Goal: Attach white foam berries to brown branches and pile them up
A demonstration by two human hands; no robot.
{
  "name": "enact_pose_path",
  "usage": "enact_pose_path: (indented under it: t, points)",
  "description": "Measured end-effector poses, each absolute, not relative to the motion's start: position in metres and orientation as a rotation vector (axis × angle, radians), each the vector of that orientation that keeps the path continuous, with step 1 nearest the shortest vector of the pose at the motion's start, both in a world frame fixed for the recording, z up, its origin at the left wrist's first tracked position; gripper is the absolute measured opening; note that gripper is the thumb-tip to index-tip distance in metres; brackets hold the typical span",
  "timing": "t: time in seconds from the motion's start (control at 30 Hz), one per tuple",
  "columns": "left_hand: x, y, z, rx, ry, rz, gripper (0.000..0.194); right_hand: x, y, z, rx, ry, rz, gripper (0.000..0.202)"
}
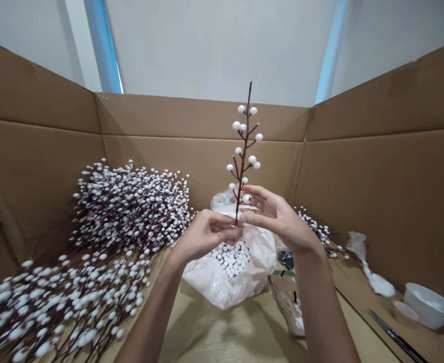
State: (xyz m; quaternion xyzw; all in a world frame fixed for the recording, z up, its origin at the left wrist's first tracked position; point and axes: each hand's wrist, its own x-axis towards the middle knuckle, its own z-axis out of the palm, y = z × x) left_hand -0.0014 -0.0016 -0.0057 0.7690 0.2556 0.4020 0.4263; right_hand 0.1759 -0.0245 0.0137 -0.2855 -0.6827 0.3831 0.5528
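Pinched at its lower end between the thumb and fingers of my left hand (210, 232), a brown artificial berry branch (243, 161) stands nearly upright. White berries sit on many of its twigs, while some twigs have bare ends. My right hand (273, 214) is beside the lower stem, thumb and fingers apart around a low white berry (246, 198). Whether its fingertips touch the stem is hard to see. Below both hands lies an open clear plastic bag (225, 292) with loose white berries (231, 259) in it.
A large pile of white-berried branches (131, 206) lies at left, with more branches (81, 297) in front. On the right are a few branches (316, 227), a white bowl (430, 305), scissors or tweezers (396, 338) and a plastic bag piece (379, 285). Cardboard walls (203, 118) enclose the table.
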Motion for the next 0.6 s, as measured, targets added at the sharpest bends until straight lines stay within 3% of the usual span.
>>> enact_pose_path:
  t: [0.13,0.37,0.6]
  points:
    - [0.013,-0.001,-0.013,1.847,0.624,1.030,0.012,0.174,-0.028,0.015,-0.576,-1.596,0.972,0.055]
    - [0.040,-0.001,-0.029,1.896,0.603,0.994,0.011,0.155,-0.021,0.018,-0.403,-1.136,0.881,0.015]
    - [0.051,0.002,-0.038,1.909,0.594,1.065,0.016,0.150,-0.018,0.016,-0.364,-1.064,0.877,0.006]
